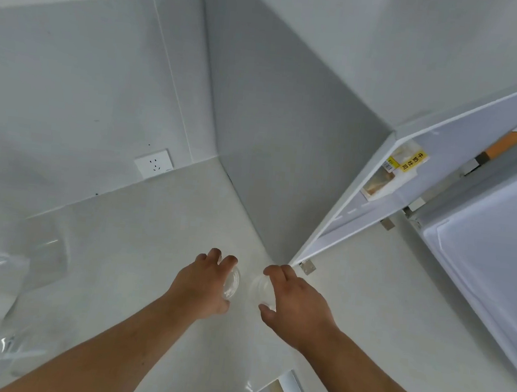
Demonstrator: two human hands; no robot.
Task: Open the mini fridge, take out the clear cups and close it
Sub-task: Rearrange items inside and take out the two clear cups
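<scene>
**A:** so where's the scene being shot from? only one view is given, right?

**B:** yep, just one. It's worn on the head and pointed forward and steeply down, so the white tabletop (pixel 138 247) is seen from above. A wide-angle lens is used, so the wall lines get bent toward the edges.

**A:** how close is it?

**B:** about arm's length. Both forearms are seen coming in from the bottom edge, the wall socket (pixel 154 163) is caught further back, and the open fridge door (pixel 377 191) is cut off at right. No overlap can be described.
</scene>
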